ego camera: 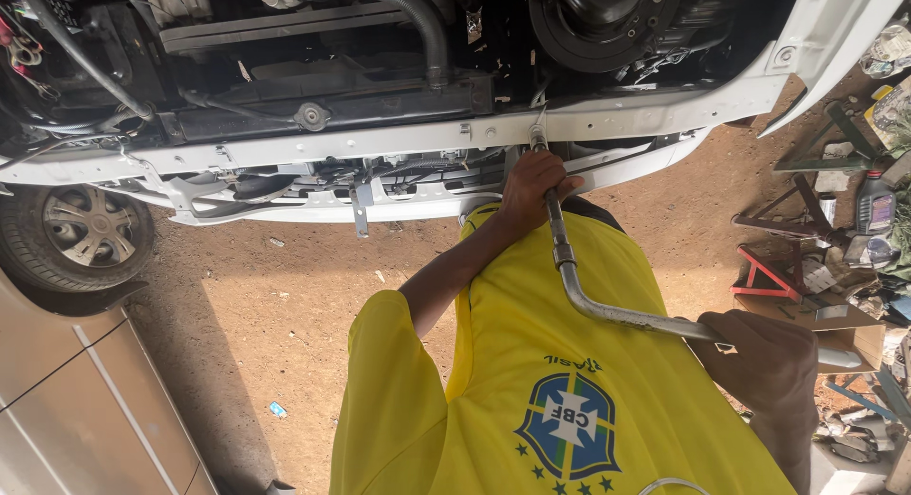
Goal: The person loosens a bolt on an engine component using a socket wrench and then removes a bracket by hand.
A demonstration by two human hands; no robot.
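A long bent steel wrench runs from the white front crossmember of a car down towards my yellow shirt. Its socket end sits against a fastener on that crossmember. My left hand is wrapped around the upper shaft just below the socket. At the lower right, my right hand grips the angled handle end. The car's bumper cover is off, showing hoses, a black pulley and dark engine parts.
The car's front wheel stands at the left on brown dirt ground. A beige panel fills the lower left. At the right lie red metal stands, a grey oil bottle, a cardboard box and scattered clutter.
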